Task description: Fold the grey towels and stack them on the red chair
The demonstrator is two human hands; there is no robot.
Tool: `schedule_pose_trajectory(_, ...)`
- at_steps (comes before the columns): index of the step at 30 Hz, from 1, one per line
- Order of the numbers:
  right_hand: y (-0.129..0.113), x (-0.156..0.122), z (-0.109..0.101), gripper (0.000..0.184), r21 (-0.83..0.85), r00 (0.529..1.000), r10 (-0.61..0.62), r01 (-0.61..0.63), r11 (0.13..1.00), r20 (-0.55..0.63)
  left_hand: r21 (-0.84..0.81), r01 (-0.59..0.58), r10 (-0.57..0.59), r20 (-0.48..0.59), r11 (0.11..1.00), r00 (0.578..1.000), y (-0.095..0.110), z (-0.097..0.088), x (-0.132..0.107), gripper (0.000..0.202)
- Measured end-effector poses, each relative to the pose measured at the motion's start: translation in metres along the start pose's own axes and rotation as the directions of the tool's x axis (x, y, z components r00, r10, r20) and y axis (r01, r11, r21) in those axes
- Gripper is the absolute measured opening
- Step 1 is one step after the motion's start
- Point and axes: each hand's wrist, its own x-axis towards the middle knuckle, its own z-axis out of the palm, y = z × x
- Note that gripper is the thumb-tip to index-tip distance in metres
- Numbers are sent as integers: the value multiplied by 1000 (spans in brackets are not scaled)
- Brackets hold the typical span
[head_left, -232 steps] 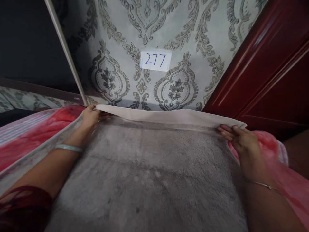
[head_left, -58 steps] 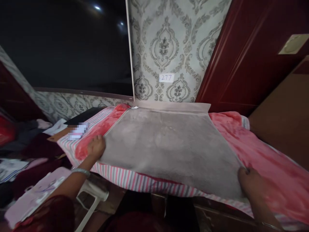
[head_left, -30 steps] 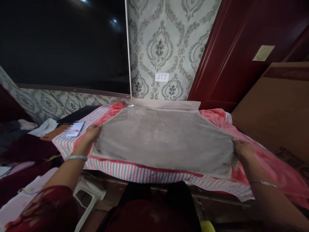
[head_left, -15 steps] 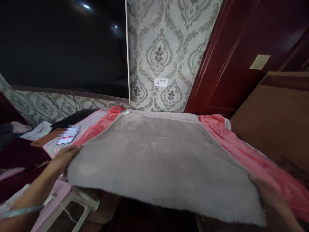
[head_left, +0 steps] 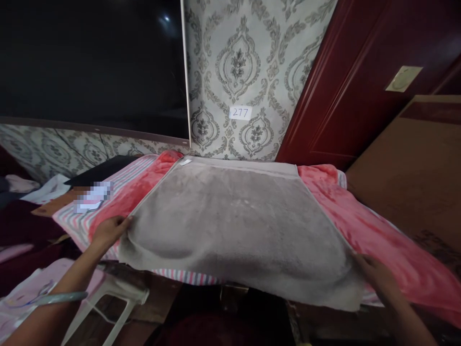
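Observation:
A large grey towel [head_left: 230, 216] lies spread over a table, with a small white tag [head_left: 185, 162] at its far left corner. Its near edge hangs over the table's front, sagging slightly in the middle. My left hand [head_left: 111, 229] pinches the towel's left side near the front. On the opposite side, my right hand [head_left: 370, 269] grips the right edge; some of its fingers are hidden by the cloth. Beneath the towel, a coral-red plush blanket [head_left: 389, 245] with a striped underside shows on both sides.
A pale phone-like object [head_left: 94, 206], partly blurred out, lies on the striped cloth at left. A pink-and-white plastic stool [head_left: 122, 290] stands at lower left. A cardboard box [head_left: 406, 178] is at right. A television [head_left: 93, 67] hangs above, beside a wall label [head_left: 240, 113].
The towel's near part has come down from a raised, taut position onto the blanket. Both hands have moved inward and away from me, still holding its sides.

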Motion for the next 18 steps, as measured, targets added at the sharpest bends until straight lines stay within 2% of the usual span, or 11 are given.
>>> schedule_pose_trajectory(3,-11,6,1,41,-64,999,-9,7,998,-35,-25,21,-22,-16,999,1000,11,-1,5,35)
schedule_pose_trajectory(6,-31,4,3,44,-96,998,-43,38,995,-53,-11,-4,4,-27,1000,1000,23,3,12,32)
schedule_pose_trajectory(11,-56,-2,6,39,-100,994,-65,57,993,-84,53,23,-20,-55,998,998,37,13,22,30)
schedule_pose_trajectory(14,-47,-6,-2,37,2,986,-44,45,999,-159,-3,39,-39,-148,999,988,33,12,25,30)
schedule_pose_trajectory(18,-18,-17,-18,40,215,979,71,-29,976,-190,-136,4,-34,-218,991,975,20,1,30,33)
